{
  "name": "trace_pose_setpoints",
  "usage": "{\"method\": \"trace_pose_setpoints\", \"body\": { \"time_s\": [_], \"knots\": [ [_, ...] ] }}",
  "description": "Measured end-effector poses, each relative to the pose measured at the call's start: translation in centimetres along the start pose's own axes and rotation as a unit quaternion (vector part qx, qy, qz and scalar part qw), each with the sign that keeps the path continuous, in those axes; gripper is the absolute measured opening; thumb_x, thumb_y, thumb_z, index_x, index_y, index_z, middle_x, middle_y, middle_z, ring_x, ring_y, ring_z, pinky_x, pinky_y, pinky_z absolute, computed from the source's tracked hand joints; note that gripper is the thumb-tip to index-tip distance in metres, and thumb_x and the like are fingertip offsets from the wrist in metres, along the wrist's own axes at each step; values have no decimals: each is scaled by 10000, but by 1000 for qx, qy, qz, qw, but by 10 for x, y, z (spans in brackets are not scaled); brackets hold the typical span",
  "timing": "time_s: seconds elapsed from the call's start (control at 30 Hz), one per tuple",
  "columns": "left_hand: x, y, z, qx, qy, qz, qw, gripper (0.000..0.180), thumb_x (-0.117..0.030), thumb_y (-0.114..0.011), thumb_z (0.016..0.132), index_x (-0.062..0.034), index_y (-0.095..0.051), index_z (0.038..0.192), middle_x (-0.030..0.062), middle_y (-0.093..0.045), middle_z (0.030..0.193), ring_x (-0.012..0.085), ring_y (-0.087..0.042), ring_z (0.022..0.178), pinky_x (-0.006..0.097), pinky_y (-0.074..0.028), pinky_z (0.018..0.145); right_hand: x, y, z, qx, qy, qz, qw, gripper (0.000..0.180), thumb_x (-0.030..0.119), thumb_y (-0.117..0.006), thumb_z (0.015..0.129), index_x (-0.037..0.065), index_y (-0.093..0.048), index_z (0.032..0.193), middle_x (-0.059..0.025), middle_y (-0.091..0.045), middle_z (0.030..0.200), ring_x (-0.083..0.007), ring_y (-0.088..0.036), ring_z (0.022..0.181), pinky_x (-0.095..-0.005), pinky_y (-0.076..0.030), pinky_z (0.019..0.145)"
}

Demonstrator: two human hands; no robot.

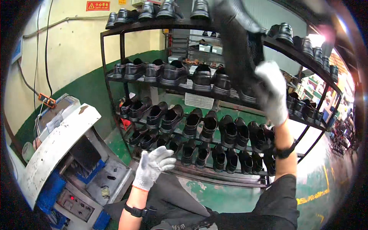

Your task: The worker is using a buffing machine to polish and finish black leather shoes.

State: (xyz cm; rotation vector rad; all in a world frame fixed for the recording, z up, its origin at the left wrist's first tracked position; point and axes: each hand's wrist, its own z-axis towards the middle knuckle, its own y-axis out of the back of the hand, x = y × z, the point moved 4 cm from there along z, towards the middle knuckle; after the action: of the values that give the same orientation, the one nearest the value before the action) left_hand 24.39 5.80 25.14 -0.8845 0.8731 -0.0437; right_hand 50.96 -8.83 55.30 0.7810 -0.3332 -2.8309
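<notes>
The right hand (pixel 271 92), in a white knit glove, has its fingers closed round the heel end of a black shoe (pixel 234 36), held high in front of the top shelf. The shoe looks stiff-soled and fairly heavy; the heel seems the firmest place to take it. The left hand (pixel 152 166), gloved too, hangs with fingers spread and nothing in them. Behind stands a dark metal rack (pixel 112 82) crowded with shoes, a grey machine (pixel 57 142) at the left.
</notes>
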Motion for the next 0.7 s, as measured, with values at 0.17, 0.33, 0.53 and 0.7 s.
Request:
{"method": "trace_pose_setpoints", "body": {
  "time_s": [0.17, 0.33, 0.53, 0.7],
  "knots": [
    [38, 4, -5, -34, 70, -35, 996, 645, -565, -464, 951, -41, -532, 1321, 222, -585, 1274, 367, -613, 1095, 480, -489, 951, -133, 13, 50, 17, -34, -206, 978, 334, 207, -741, 821, 45, -630, 1090, -136, -639, 1013, -293, -629, 879, -340, -509, 786],
    [64, 16, -15, -98, 116, -7, 988, 613, -500, -493, 966, 1, -489, 1320, 227, -592, 1235, 345, -618, 1059, 467, -495, 939, -221, -26, 75, 36, -42, -135, 989, 419, 99, -633, 847, 88, -554, 1259, -147, -593, 1210, -291, -546, 1193, -351, -408, 1054],
    [79, 35, -37, -168, 143, -41, 975, 565, -452, -505, 975, 10, -492, 1300, 228, -606, 1184, 340, -627, 1010, 459, -508, 894, -263, -25, 78, 23, -284, -155, 946, 448, 307, -569, 898, 105, -570, 1298, -162, -605, 1284, -301, -584, 1180, -355, -445, 1000],
    [88, 48, -39, -185, 164, -49, 968, 531, -423, -504, 982, 18, -499, 1277, 214, -615, 1160, 328, -632, 973, 441, -513, 861, -313, 20, 68, -53, -140, -499, 854, 596, 431, -576, 892, 112, -481, 1387, -159, -534, 1373, -314, -561, 1204, -381, -417, 1041]
  ]
}}
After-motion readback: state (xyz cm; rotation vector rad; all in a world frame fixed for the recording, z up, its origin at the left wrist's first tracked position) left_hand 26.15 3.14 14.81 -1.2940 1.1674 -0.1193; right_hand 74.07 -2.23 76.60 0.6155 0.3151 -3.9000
